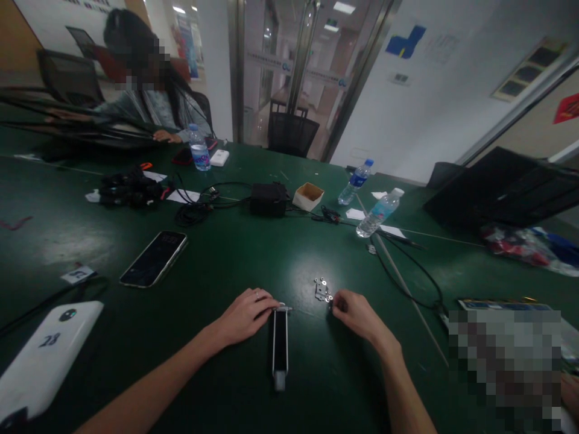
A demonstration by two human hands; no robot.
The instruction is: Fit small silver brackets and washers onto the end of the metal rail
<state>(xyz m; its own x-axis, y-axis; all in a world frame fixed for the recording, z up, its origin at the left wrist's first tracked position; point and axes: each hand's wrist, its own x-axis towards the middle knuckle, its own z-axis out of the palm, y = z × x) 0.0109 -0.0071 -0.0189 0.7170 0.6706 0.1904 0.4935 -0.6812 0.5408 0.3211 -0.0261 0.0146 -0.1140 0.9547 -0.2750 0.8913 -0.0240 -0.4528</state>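
A narrow, silver-edged bar with a black face (281, 343) lies lengthwise on the green table in front of me, with a short metal crosspiece at its far end. My left hand (248, 316) is closed at that far end, its fingertips on the crosspiece. To the right, a small metal bracket plate (321, 292) lies among several tiny nuts and washers (324, 282). My right hand (355, 310) is beside these small parts, fingers curled into a pinch at their near edge. Whatever its fingertips hold is too small to make out.
A phone (154, 259) and a white power bank (56, 349) lie at left. Behind are cables (194, 211), a black box (268, 200), a small carton (308, 196) and water bottles (380, 212). Another person (149, 102) sits across at far left. A blurred-out object (504, 361) is at right.
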